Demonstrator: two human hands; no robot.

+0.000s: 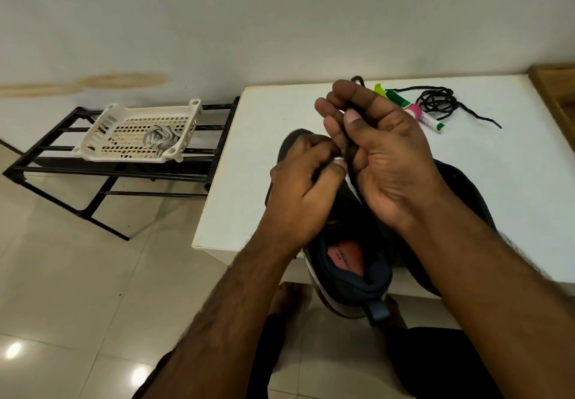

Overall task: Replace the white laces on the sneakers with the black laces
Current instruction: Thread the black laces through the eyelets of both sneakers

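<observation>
While the shoe sits at the desk's near edge, both hands work a lace above it.
Left hand: fingers curled, pinching a black lace down at the shoe's eyelets.
Right hand: palm up, thumb and fingers closed round the same black lace, drawing it upward; its end pokes out above the fingertips.
Shoe: dark sneaker, heel toward the person and hanging over the white desk, reddish insole showing.
Second shoe: just beside it, mostly hidden under the right forearm.
Spare black lace: loosely coiled at the far side of the desk, next to a few small tubes.
White laces: bundled in a white basket on a black rack left of the desk.
</observation>
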